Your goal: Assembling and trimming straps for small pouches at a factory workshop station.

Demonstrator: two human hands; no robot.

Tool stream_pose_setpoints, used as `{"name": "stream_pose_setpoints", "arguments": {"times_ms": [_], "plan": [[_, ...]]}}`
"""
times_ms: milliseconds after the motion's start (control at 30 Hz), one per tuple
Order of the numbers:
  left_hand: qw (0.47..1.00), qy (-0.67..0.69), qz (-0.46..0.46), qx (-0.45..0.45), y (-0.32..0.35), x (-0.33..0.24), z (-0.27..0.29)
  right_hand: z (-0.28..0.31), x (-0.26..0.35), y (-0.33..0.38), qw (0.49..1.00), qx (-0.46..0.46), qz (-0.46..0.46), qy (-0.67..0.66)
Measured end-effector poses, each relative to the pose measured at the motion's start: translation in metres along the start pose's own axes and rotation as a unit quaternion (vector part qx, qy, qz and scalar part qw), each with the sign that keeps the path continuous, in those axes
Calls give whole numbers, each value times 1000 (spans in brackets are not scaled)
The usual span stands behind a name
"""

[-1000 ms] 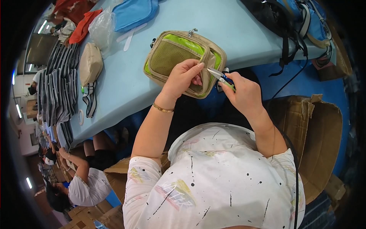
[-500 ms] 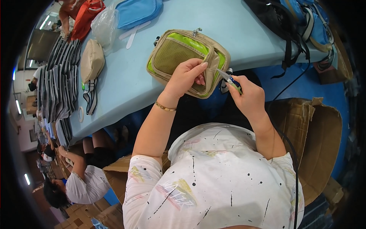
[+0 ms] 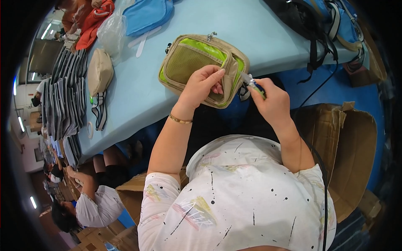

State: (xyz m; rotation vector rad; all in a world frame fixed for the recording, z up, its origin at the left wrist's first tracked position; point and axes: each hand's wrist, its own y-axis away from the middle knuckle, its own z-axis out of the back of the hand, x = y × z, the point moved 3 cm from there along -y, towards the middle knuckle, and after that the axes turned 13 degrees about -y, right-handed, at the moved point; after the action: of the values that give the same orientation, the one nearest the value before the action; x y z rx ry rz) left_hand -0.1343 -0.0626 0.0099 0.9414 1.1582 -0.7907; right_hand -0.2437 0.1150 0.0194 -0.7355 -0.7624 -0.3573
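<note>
Tan pouch (image 3: 197, 62) with lime-green trim and mesh front lies flat at the table edge; small blue-handled tool (image 3: 255, 85) touches its right side.

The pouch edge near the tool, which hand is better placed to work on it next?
Probably the right hand: it already holds the small tool beside the pouch, while the left hand is busy pinning it.

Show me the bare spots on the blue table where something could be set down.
Bare table runs between the pouch and the backpack. Another open strip lies between the pouch and the beige purse. The far left corner is crowded: plastic bag, blue case, red cloth.
</note>
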Motion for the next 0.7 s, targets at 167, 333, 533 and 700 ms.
{"name": "stream_pose_setpoints", "arguments": {"times_ms": [167, 333, 533, 700], "plan": [[1000, -15, -4, 1, -2, 1, -4, -4, -39, 14, 924, -85, -158, -338], [990, 69, -47, -112, 7, -1, -9, -25, -46, 21, 874, -93, -172, -444], [724, -499, -379, -289, 40, -32, -53, -24, -42, 16, 889, -92, -177, -412], [657, -605, -374, -249, 30, -20, -69, -30, -52, 17, 887, -114, -165, -416]]}}
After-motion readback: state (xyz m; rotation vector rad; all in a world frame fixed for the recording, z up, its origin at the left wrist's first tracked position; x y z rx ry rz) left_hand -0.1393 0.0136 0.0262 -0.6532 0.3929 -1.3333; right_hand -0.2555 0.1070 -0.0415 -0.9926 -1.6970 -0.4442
